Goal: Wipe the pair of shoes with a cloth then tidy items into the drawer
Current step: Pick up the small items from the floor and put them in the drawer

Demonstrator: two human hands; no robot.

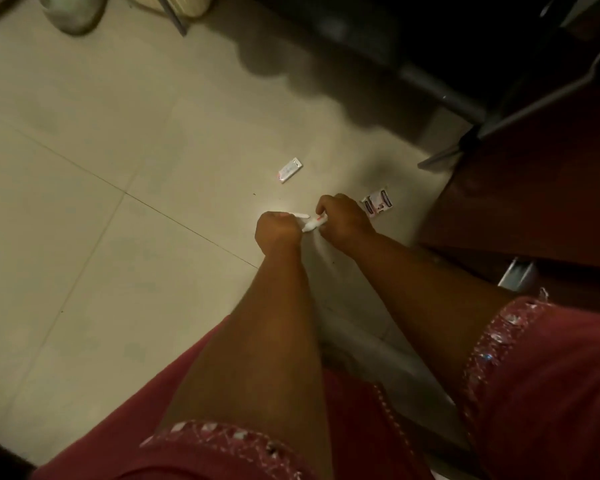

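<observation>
Fingers point(321, 206) curled around white tube point(313, 223)

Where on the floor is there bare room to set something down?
The tiled floor left of both hands is wide open, up to the shoe at top left. It is crowded around the left hand and right hand: the white tube between them, a small packet above, a card beside the dark cabinet.
</observation>
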